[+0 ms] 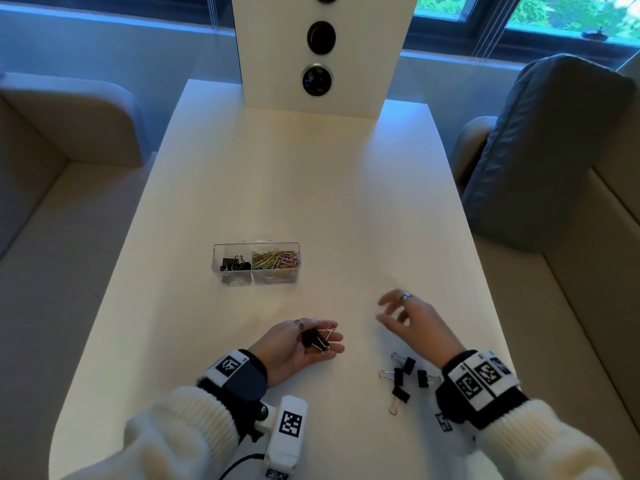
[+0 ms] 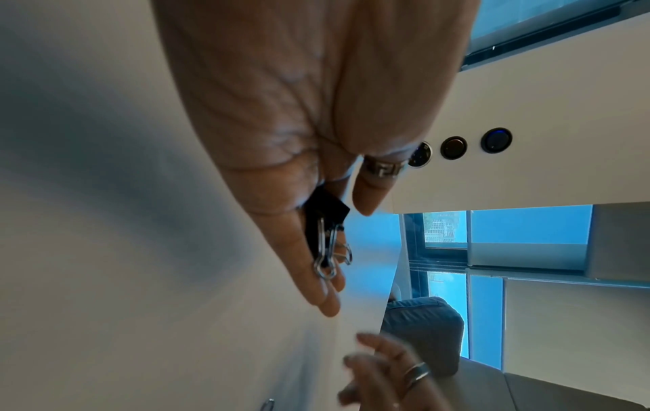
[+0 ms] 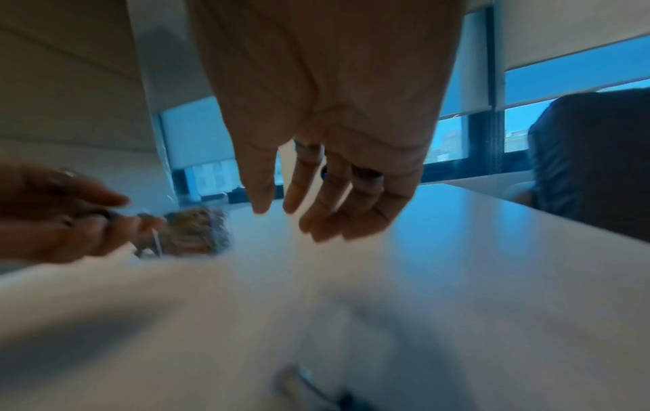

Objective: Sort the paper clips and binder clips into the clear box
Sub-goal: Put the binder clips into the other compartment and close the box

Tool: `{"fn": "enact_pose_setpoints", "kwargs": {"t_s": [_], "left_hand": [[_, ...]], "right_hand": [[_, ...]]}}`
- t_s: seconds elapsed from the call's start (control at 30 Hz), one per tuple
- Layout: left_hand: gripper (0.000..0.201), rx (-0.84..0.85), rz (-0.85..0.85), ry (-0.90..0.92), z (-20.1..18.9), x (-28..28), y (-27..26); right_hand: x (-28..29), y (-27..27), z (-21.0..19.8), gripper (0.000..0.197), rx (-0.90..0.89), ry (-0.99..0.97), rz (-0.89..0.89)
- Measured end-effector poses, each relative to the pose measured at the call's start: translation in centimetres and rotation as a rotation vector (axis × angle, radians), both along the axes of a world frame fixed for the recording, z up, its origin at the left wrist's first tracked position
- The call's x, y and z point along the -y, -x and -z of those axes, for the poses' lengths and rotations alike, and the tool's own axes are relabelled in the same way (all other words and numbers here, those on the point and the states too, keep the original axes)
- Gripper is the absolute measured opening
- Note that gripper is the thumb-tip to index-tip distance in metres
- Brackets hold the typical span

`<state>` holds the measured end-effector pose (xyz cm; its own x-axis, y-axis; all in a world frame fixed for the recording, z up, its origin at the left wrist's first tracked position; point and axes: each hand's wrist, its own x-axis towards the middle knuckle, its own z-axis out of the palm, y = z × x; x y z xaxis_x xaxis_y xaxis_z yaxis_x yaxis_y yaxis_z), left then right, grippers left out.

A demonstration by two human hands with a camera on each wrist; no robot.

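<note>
The left hand (image 1: 301,344), palm up low in the frame's centre, cradles a few black binder clips (image 1: 317,337) on loosely curled fingers. The right hand (image 1: 412,320), at lower right, hovers with fingers spread and holds nothing. Four more binder clips (image 1: 403,379) lie on the surface (image 1: 311,188) just below that wrist. The clear box (image 1: 256,263), left of centre, has binder clips in its left compartment and coloured paper clips in its right. Gathering looks to be the step in hand; next the right hand should probably drop back to the loose four.
</note>
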<state>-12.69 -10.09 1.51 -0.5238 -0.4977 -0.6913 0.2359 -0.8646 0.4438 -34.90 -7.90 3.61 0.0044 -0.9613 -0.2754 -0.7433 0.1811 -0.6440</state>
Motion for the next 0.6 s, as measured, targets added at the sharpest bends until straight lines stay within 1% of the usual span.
{"fn": "enact_pose_setpoints", "kwargs": {"t_s": [0.07, 0.13, 0.2, 0.37, 0.53, 0.6], "left_hand": [[0.029, 0.006, -0.004, 0.004, -0.1, 0.1, -0.1], [0.029, 0.011, -0.005, 0.003, -0.1, 0.2, -0.1], [0.029, 0.017, -0.002, 0.0, -0.2, 0.3, 0.0], [0.028, 0.027, -0.002, 0.008, -0.2, 0.4, 0.1], [0.028, 0.027, -0.027, 0.003, -0.2, 0.6, 0.2], [0.028, 0.022, -0.042, 0.005, -0.1, 0.7, 0.3]], "right_hand": [[-0.7, 2.4, 1.0, 0.024, -0.17, -0.23, -0.037], [-1.7, 3.6, 1.9, 0.037, -0.279, -0.422, -0.11], [-2.7, 3.8, 2.6, 0.04, -0.306, -0.489, -0.145], [-3.3, 3.8, 3.4, 0.022, -0.277, -0.399, -0.11], [-2.8, 3.9, 3.4, 0.02, -0.29, -0.367, -0.109], [-2.3, 3.0, 2.5, 0.02, -0.226, -0.287, -0.103]]}}
